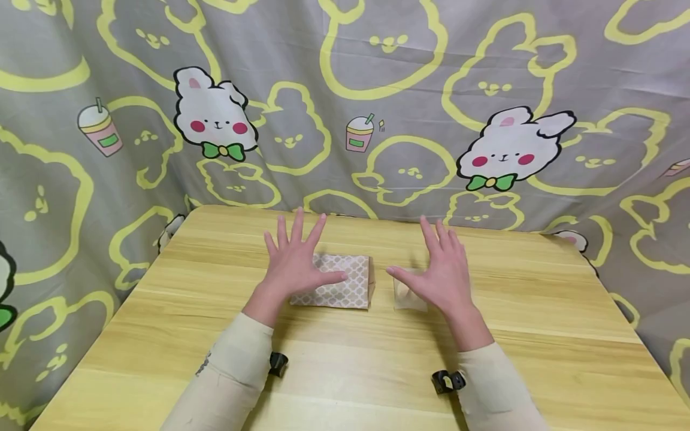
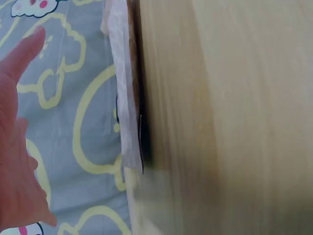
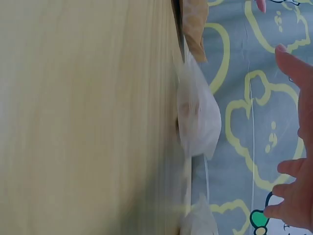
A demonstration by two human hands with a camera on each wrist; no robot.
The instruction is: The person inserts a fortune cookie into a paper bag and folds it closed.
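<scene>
A flat paper bag (image 1: pixel 345 294) with a white and beige lattice pattern lies on the table, its folded brown side facing right. Over its left part hovers my left hand (image 1: pixel 291 266), fingers spread and thumb stretched across the bag. To the right of the bag is a small whitish, see-through packet (image 1: pixel 411 302), partly hidden by my right hand (image 1: pixel 447 275), which also has its fingers spread. Neither hand holds anything. In the right wrist view the pale packet (image 3: pixel 199 112) stands up from the table, and a second whitish piece (image 3: pixel 200 221) shows lower down.
The wooden table (image 1: pixel 345 383) ends at a grey curtain (image 1: pixel 302 54) with yellow outlines and white rabbits, which hangs behind it and at both sides. Black wrist devices (image 1: pixel 444 382) sit by both beige sleeves (image 1: pixel 229 371).
</scene>
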